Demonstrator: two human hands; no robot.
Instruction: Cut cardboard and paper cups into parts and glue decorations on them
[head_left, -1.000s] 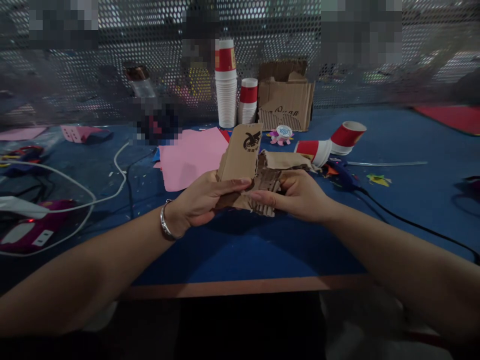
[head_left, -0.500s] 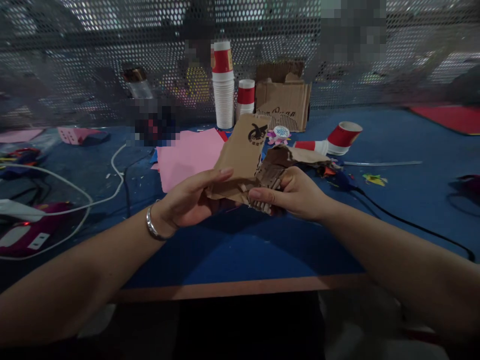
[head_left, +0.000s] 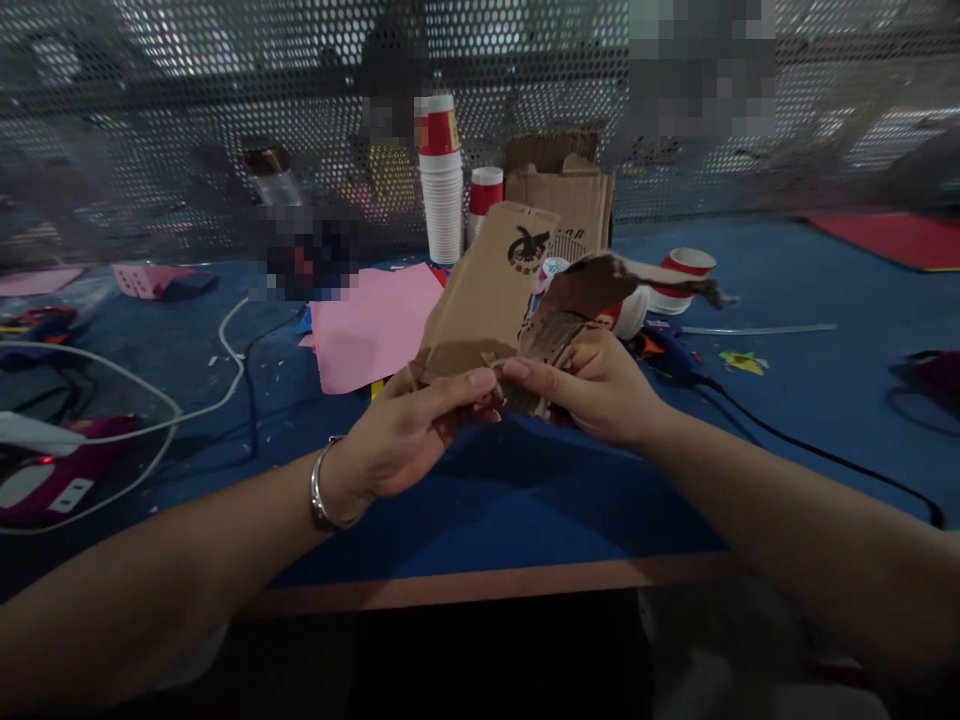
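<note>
A piece of brown cardboard with a black printed emblem is held up above the blue table. My left hand, with a silver bangle at the wrist, is closed on its lower edge, thumb on top. My right hand pinches a ragged, torn cardboard strip that curls off to the right. Both thumbs are close together at the bottom of the tear, where the strip meets the larger piece. Whether the two parts are still joined there, I cannot tell.
Behind the cardboard stand a tall stack of paper cups and a cardboard box. Pink paper lies to the left. On the right are a tilted red-and-white cup and a blue tool with a black cord. A purple power strip with white cable sits far left.
My left hand has shifted right along the cardboard's lower edge, bringing its thumb beside my right thumb. The torn strip now rises higher and stands farther out to the right.
</note>
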